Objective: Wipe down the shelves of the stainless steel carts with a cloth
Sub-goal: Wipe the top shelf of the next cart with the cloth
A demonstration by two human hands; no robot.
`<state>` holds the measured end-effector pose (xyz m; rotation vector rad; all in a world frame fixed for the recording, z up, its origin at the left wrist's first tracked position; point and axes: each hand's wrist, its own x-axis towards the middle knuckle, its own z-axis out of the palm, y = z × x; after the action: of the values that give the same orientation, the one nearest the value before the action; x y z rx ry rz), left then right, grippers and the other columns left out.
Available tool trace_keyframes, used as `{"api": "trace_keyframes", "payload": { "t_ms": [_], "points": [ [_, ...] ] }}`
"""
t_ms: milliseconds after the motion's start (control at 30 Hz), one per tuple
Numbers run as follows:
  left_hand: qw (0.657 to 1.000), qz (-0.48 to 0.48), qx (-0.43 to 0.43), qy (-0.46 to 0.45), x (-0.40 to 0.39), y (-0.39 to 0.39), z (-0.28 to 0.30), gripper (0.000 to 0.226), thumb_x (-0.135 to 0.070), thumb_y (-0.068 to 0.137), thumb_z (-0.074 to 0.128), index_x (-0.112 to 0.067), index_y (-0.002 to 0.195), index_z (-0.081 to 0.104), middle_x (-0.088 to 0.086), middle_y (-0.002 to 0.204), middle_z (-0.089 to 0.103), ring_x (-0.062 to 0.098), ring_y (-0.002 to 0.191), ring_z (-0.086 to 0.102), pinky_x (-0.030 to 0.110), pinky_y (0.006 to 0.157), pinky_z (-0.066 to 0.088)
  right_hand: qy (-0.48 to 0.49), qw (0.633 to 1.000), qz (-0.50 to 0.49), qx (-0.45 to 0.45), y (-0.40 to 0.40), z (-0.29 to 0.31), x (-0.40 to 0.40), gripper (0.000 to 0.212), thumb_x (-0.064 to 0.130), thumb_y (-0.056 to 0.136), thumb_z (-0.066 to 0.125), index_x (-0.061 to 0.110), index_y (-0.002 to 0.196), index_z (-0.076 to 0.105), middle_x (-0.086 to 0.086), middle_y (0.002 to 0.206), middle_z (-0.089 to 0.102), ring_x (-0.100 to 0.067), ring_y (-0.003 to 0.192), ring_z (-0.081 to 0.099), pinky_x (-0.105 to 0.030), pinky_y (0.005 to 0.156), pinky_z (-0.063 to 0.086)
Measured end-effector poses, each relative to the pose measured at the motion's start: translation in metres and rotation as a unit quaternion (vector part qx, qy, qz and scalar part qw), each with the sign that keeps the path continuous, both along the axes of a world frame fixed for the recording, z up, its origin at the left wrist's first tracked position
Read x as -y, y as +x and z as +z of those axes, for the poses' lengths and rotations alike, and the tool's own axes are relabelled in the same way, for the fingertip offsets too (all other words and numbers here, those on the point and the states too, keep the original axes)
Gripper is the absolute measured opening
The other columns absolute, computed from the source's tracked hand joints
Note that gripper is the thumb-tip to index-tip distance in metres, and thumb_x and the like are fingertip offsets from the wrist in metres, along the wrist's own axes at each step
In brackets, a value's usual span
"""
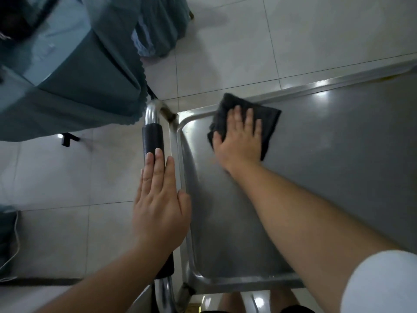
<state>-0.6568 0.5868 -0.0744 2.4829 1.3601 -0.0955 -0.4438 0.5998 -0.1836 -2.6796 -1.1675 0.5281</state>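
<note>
A stainless steel cart's top shelf (327,154) fills the right half of the view, with a raised rim around it. A dark grey cloth (269,123) lies flat near the shelf's far left corner. My right hand (239,141) presses down on the cloth with straight, spread fingers. The cart's push handle (153,136), a chrome tube with a black grip, runs along the shelf's left side. My left hand (160,206) rests flat on that handle, fingers straight and together.
A table draped in a teal cloth (74,71) stands at the upper left, close to the handle's far end. Another teal drape (162,26) hangs at the top. Pale floor tiles (270,41) surround the cart. My legs show below the shelf's near edge.
</note>
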Motion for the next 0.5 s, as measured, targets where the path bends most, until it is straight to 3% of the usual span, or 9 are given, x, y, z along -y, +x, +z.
{"api": "trace_keyframes", "payload": {
  "t_ms": [133,300,367,500],
  "points": [
    [1.000,0.002,-0.013,0.008,0.002,0.003,0.004,0.073,-0.033,0.101,0.027,-0.015,0.169,0.009,-0.003,0.174,-0.017,0.004,0.158,-0.023,0.027,0.127,-0.014,0.013,0.955,0.286,-0.077,-0.075,0.007,-0.041,0.067,0.053,0.106,0.021,0.027,0.167,0.012,0.007,0.175,0.003,-0.021,0.160,-0.009,-0.048,0.129,-0.006],
    [1.000,-0.003,-0.010,0.012,0.000,0.002,0.004,0.073,-0.034,0.100,0.027,-0.014,0.169,0.012,-0.003,0.175,-0.014,0.004,0.158,-0.023,0.023,0.124,-0.019,0.020,0.924,0.382,-0.020,-0.047,-0.001,-0.028,0.069,0.062,0.102,0.024,0.035,0.165,0.017,0.013,0.173,0.008,-0.016,0.160,-0.002,-0.044,0.129,-0.002],
    [1.000,-0.004,0.000,0.015,-0.001,0.001,0.002,0.072,-0.035,0.101,0.028,-0.014,0.169,0.016,-0.002,0.176,-0.009,0.005,0.159,-0.020,0.022,0.124,-0.019,0.016,0.941,0.338,0.001,-0.006,-0.007,-0.007,0.074,0.065,0.099,0.030,0.035,0.166,0.017,0.012,0.173,0.010,-0.016,0.160,0.001,-0.043,0.129,-0.002],
    [1.000,-0.010,0.009,0.019,-0.003,-0.002,0.000,0.071,-0.036,0.102,0.029,-0.015,0.169,0.018,-0.002,0.177,-0.007,0.007,0.160,-0.018,0.020,0.123,-0.021,-0.001,0.995,0.079,0.057,0.117,-0.009,0.041,0.080,0.064,0.095,0.022,0.027,0.166,0.019,0.004,0.174,0.012,-0.025,0.160,0.006,-0.047,0.129,0.005]
  ]
}}
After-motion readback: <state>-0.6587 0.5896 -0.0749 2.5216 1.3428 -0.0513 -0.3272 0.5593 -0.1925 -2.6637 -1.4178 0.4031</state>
